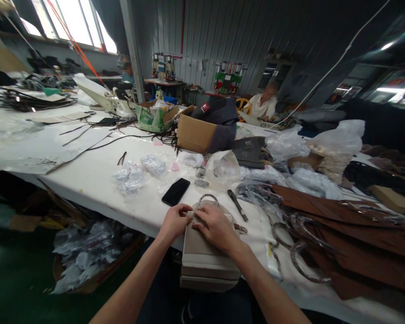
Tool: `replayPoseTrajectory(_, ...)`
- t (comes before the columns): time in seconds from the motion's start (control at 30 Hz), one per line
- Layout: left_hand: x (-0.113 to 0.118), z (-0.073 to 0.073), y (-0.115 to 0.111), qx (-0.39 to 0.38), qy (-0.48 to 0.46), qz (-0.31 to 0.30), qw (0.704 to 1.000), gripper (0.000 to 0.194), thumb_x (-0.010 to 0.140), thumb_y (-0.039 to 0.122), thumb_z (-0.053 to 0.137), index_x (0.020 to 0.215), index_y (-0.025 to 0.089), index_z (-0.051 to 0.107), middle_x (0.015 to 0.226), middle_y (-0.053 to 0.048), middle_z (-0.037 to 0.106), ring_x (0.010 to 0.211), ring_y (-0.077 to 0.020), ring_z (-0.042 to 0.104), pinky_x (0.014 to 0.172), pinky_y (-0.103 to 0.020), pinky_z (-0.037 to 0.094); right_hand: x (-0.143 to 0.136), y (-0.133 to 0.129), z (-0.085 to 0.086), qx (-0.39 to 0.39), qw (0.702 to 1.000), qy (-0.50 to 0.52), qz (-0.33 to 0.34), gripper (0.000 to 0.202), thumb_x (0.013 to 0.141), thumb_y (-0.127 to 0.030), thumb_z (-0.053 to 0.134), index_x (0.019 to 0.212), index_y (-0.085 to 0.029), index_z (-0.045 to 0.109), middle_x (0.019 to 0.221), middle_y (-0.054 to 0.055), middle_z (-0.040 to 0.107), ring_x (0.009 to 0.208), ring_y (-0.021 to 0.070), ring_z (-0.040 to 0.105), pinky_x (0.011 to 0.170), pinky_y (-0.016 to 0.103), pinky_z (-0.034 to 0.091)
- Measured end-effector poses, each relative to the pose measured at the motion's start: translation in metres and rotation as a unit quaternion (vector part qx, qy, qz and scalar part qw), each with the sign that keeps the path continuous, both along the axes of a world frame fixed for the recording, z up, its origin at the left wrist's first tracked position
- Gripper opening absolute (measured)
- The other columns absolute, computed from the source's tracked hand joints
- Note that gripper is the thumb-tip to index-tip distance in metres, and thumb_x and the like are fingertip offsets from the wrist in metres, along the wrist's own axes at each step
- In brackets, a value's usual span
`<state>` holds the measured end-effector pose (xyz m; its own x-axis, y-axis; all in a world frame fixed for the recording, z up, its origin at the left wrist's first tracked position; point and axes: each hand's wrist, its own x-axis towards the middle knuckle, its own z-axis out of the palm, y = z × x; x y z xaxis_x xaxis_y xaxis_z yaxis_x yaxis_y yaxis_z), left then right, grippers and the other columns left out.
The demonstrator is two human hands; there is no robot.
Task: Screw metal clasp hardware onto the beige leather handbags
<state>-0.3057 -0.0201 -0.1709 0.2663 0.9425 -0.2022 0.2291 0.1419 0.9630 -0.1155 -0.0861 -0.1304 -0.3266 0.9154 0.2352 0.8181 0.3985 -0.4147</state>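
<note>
Ribbed wall (222, 31), green floor (20, 270), bright windows (87, 27)

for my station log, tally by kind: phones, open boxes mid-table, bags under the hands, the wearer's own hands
Phone: 1
Open boxes, green box and brown box: 2
Beige bag: 1
Own hands, left hand and right hand: 2
Total: 6

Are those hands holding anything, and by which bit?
They're on a beige bag: the left hand touches its far left corner, the right hand lies across its top. Whether either really grips it can't be told.
</note>
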Motion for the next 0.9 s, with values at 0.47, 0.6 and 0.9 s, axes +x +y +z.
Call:
replayPoseTrajectory(0.47,-0.007,0.000,-0.003,0.026,0.002,-0.032,0.999,0.047,0.077,0.010,0.073,0.122,0.018,0.085,0.101,-0.006,0.078,0.083,-0.0181,0.065,0.080,-0.026,0.053,-0.018,0.003,-0.018,0.034,0.999,0.013,-0.025,0.015,0.108,-0.016,0.059,0.115,-0.020,0.072,0.115,0.012,0.071,0.109,0.0307,0.064,0.097,0.047,0.055)
replayPoseTrajectory(0.6,-0.004,0.000,0.001,-0.001,-0.002,-0.045,0.999,0.050,0.077,0.010,0.073,0.125,0.017,0.084,0.094,-0.004,0.078,0.080,-0.0176,0.063,0.075,-0.025,0.050,-0.013,0.002,-0.018,0.022,0.995,0.096,-0.031,0.019,0.107,-0.018,0.062,0.117,-0.021,0.078,0.118,0.012,0.075,0.112,0.0301,0.068,0.101,0.047,0.056)
replayPoseTrajectory(0.9,-0.006,-0.002,0.002,-0.009,0.008,-0.052,0.999,0.049,0.078,0.008,0.072,0.124,0.018,0.085,0.095,-0.006,0.077,0.082,-0.0189,0.065,0.074,-0.025,0.050,-0.011,0.000,-0.007,-0.078,0.922,0.334,-0.179,0.036,0.099,-0.035,0.074,0.133,-0.025,0.077,0.093,0.003,0.084,0.085,0.0243,0.078,0.085,0.038,0.061)
